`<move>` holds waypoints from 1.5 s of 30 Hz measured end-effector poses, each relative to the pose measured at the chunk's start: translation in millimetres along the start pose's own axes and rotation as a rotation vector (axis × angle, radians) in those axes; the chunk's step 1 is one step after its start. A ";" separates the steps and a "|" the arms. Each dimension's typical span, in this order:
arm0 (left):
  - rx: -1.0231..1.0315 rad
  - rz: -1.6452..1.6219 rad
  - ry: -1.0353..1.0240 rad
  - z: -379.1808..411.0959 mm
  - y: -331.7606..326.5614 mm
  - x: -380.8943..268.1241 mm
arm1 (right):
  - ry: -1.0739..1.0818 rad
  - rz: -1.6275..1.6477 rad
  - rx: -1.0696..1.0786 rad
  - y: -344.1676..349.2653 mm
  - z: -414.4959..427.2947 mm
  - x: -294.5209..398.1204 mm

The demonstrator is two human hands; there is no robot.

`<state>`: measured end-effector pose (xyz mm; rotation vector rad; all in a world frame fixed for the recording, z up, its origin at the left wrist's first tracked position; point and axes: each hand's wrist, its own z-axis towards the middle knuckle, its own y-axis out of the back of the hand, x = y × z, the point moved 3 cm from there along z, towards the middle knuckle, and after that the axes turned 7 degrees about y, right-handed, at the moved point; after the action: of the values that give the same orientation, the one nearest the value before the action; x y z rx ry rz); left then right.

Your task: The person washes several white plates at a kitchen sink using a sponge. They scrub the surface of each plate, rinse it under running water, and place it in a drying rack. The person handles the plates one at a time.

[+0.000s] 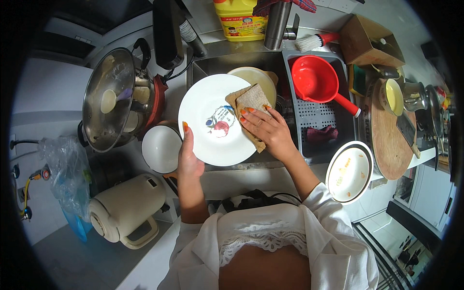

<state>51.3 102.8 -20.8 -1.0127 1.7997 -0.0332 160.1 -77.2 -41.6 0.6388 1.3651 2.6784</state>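
Note:
A white plate [206, 98] with a printed fruit design is held above the sink by my left hand [190, 159], whose thumb lies over the near left rim; its other fingers are hidden beneath. My right hand [266, 132] presses a folded brown cloth [253, 99] flat on the plate's right side, fingers spread over it. Beneath the plate's far edge a cream bowl or pot [257, 78] shows in the sink [210, 61]. A white bowl [159, 150] stands left of my left hand.
In the right basin a red dipper [315, 79] lies over a grey perforated tray [311, 114]. A stained white dish [349, 174], a round wooden board [391, 145] and a cleaver [406, 128] are at right. A lidded pot [108, 101] and cream kettle [127, 203] stand left; a tap [277, 27] rises behind.

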 end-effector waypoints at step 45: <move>-0.159 -0.113 -0.184 -3.4 -14.1 28.4 | 0.013 0.111 -0.001 1.2 15.5 0.7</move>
<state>53.9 74.0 -34.3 -1.1899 1.5955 0.1315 165.7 -66.0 -32.4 0.7188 1.3712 2.7732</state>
